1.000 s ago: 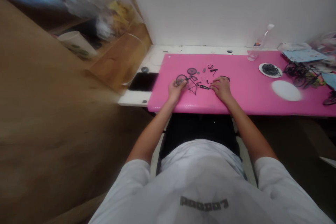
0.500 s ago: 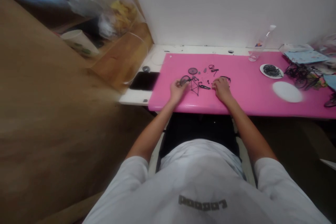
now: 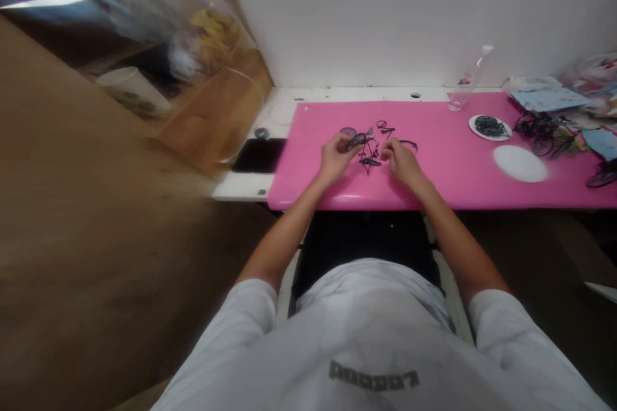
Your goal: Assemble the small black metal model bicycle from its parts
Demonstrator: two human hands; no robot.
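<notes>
Pinching a small black spoked wheel [image 3: 357, 140] in the left hand [image 3: 335, 157] with narrowed fingers, above a glossy pink table cover [image 3: 313, 191]. Looks joined already to a thin black bicycle-shaped frame [image 3: 369, 149], between both hands. Seems only partway built. Leaves loose, so probably unfitted, a dark grey disc-like wheel [image 3: 347, 131] behind and a slim black curved piece [image 3: 413, 144] beside the right hand [image 3: 402, 160]. Shows fingers drawn narrow there; cannot tell whether on any tiny part
</notes>
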